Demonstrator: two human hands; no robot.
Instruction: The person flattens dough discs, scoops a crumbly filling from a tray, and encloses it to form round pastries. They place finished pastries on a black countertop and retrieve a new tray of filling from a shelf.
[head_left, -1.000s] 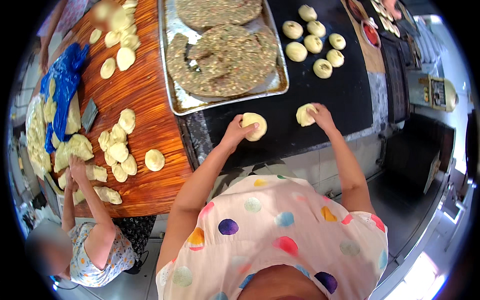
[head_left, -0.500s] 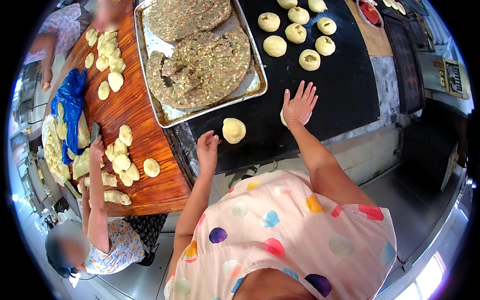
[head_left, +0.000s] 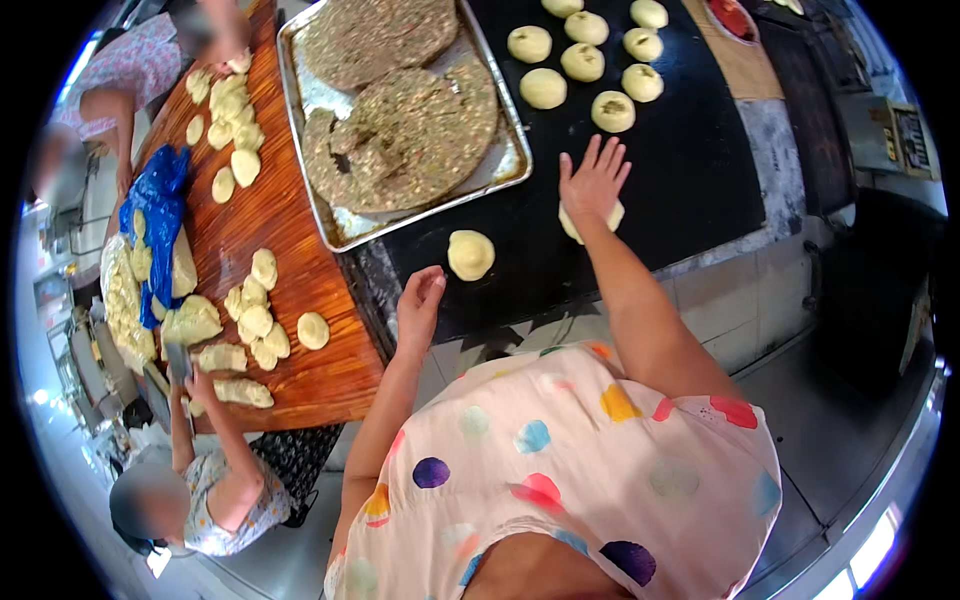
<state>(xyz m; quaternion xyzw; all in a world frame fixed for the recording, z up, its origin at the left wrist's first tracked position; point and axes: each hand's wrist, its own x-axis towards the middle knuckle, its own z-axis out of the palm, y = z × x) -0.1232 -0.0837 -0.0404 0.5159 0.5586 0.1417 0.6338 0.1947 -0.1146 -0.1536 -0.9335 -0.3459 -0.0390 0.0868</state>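
Note:
My right hand point(head_left: 592, 185) is spread flat, its heel and wrist over a pale dough round point(head_left: 614, 216) on the black work surface point(head_left: 690, 195). Most of that round is hidden beneath the hand. A second dough round point(head_left: 471, 255), with a low raised middle, lies to its left. Just left of and below that one, my left hand point(head_left: 420, 305) hovers by the surface's near edge. Its fingers are loosely bent and nothing shows in them. Beyond my right hand sit several dough balls point(head_left: 613, 111), some with a filling-coloured opening on top.
A metal tray point(head_left: 512, 168) bears two slabs of minced filling point(head_left: 400, 150). On the wooden table point(head_left: 320, 385) at left lie several dough pieces point(head_left: 255, 320) and a blue plastic bag point(head_left: 155, 205). A co-worker there holds a flat blade point(head_left: 178, 362); other people stand farther back.
My right hand has slid slightly away from me, uncovering more of the dough round. My left hand has shifted slightly right. The co-worker's blade has come down toward the near dough strips.

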